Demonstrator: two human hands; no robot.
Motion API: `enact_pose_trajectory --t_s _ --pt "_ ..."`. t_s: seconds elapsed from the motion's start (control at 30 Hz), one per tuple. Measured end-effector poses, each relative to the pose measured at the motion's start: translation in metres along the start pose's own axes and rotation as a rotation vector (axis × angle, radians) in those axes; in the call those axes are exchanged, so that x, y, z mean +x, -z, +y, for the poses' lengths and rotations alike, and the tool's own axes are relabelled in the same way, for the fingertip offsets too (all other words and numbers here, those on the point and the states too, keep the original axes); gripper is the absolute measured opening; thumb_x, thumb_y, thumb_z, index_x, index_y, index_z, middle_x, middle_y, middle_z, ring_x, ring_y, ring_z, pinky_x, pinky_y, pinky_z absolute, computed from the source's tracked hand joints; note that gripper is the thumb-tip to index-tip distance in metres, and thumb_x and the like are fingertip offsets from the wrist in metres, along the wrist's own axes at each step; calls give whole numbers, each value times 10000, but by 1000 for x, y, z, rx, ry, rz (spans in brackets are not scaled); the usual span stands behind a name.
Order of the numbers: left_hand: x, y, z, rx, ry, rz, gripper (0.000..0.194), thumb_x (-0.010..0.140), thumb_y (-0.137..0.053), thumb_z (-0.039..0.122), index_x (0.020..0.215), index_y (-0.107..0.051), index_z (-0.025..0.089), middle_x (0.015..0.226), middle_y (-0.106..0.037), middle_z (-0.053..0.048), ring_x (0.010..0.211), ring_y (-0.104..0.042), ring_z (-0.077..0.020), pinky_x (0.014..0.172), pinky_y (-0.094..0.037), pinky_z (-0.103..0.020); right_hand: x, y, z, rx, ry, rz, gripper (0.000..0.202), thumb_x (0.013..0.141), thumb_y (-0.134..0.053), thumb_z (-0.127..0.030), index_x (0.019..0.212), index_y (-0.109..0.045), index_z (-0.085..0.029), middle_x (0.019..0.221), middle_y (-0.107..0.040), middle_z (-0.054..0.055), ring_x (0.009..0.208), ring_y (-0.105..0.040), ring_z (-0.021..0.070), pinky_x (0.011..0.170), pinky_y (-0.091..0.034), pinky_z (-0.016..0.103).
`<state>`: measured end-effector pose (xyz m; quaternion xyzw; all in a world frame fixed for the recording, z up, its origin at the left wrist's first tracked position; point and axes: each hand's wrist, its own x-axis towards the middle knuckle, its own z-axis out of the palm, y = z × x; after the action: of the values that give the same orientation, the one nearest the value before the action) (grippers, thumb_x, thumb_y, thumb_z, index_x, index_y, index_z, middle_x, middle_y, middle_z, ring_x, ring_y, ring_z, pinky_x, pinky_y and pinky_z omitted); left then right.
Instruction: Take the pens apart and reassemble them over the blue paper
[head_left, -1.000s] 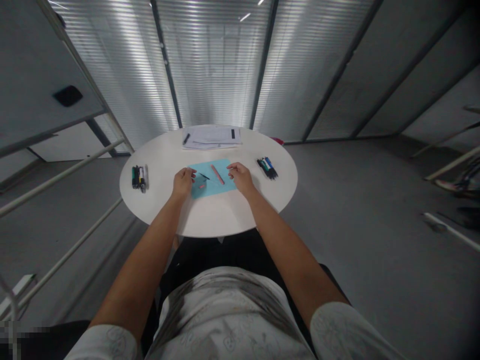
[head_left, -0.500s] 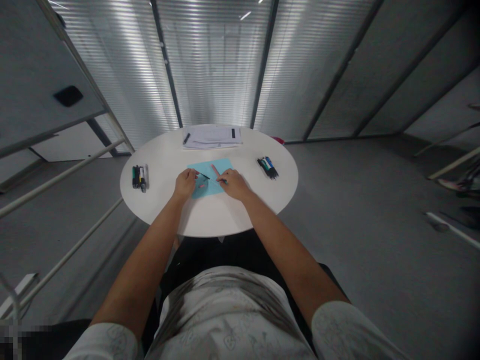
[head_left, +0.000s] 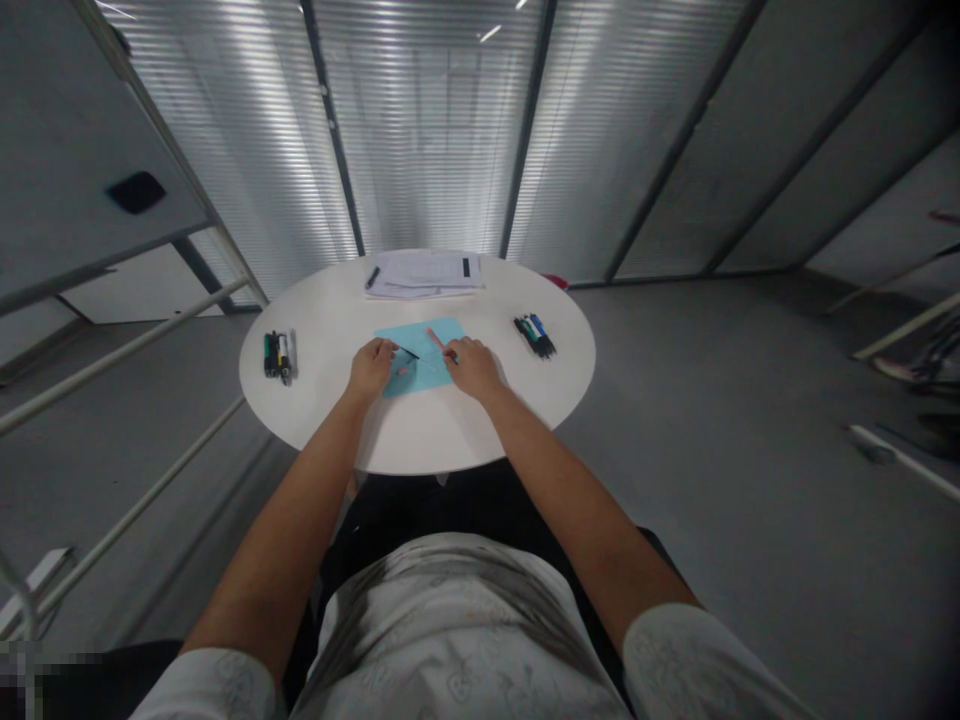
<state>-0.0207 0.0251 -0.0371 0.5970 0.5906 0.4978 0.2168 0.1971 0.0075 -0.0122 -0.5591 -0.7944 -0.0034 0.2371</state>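
Over a light blue sheet (head_left: 414,384) on the white round table, my left hand (head_left: 370,368) pinches a thin dark pen-like rod (head_left: 409,352) that points right. My right hand (head_left: 472,368) rests at the sheet's right edge with its fingers closed. A small dark bit shows at its fingertips, too small to name. Just beyond those fingers lies a pink strip (head_left: 434,338) on the sheet, and a smaller pink piece (head_left: 403,372) is near my left fingers. Between the hands a faint pale thin piece (head_left: 427,365) lies on the sheet.
Several pens and markers (head_left: 277,356) lie at the table's left, and another bunch of pens (head_left: 535,336) at its right. A stack of papers (head_left: 424,274) with a dark pen (head_left: 373,277) on it sits at the far edge. White rails (head_left: 150,330) stand on the left.
My right hand has moved slightly right, away from the rod's tip. The pink strip has shifted a little right. My left hand stays in place with the rod.
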Motion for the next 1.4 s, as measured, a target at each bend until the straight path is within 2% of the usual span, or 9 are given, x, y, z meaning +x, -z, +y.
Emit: enact_pose_trajectory --t_s 0.17,0.33,0.5,0.63,0.87,1.03,1.13,1.23,1.4 --pt "0 0 0 14 4 -2 349 855 -415 387 838 -680 160 774 -661 -78 722 -596 -188 671 -451 -309 6 -8 8 142 -84 66 274 896 -424 -132 1075 -625 -184 1048 -625 89 960 -573 179 881 -420 306" --pt "1 1 1 34 11 -14 346 861 -412 380 844 -680 163 775 -661 -79 718 -594 -190 663 -449 -312 16 -15 20 412 -213 196 284 891 -449 -170 1104 -636 -147 1049 -629 107 984 -587 176 945 -432 329" --pt "1 0 -1 33 5 -21 339 858 -411 380 841 -677 170 779 -656 -78 730 -594 -194 668 -449 -320 26 -17 19 1112 -433 234 259 866 -524 -232 1094 -629 -169 859 -629 20 694 -601 116 777 -527 324" --pt "0 0 -1 39 5 -36 330 857 -410 372 850 -674 173 797 -658 -85 748 -601 -200 677 -454 -326 26 -5 14 1749 -483 161 139 802 -599 -126 929 -628 -172 772 -615 -16 685 -608 79 775 -550 246" --pt "-1 2 3 45 -4 -49 332 868 -397 371 837 -664 176 812 -662 -89 770 -607 -204 694 -462 -333 21 22 18 2128 -487 71 200 804 -514 -12 875 -587 -184 770 -626 -17 714 -605 55 778 -550 161" --pt "-1 1 2 42 2 -37 321 859 -407 374 833 -661 179 788 -652 -77 741 -598 -192 684 -457 -325 18 20 13 1934 -507 -65 237 701 -491 -12 842 -544 -195 702 -577 -32 648 -582 88 670 -534 219" --pt "-1 1 2 31 3 -46 323 856 -407 378 841 -660 178 782 -646 -72 728 -595 -186 677 -455 -318 16 12 10 1459 -493 -1 162 695 -451 -74 768 -496 -211 611 -491 -54 518 -477 99 541 -443 224" --pt "-1 2 5 31 17 -39 307 848 -416 368 816 -658 181 768 -643 -73 722 -593 -189 666 -451 -319 10 7 5 823 -300 109 71 776 -457 -201 759 -523 -219 638 -517 -35 598 -498 130 574 -401 236" --pt "-4 2 11 41 19 -34 286 843 -431 348 791 -660 186 770 -651 -78 748 -600 -200 684 -445 -324 -3 7 -7 210 -67 55 211 871 -485 -280 1050 -593 -255 876 -669 5 776 -588 166 677 -392 262"
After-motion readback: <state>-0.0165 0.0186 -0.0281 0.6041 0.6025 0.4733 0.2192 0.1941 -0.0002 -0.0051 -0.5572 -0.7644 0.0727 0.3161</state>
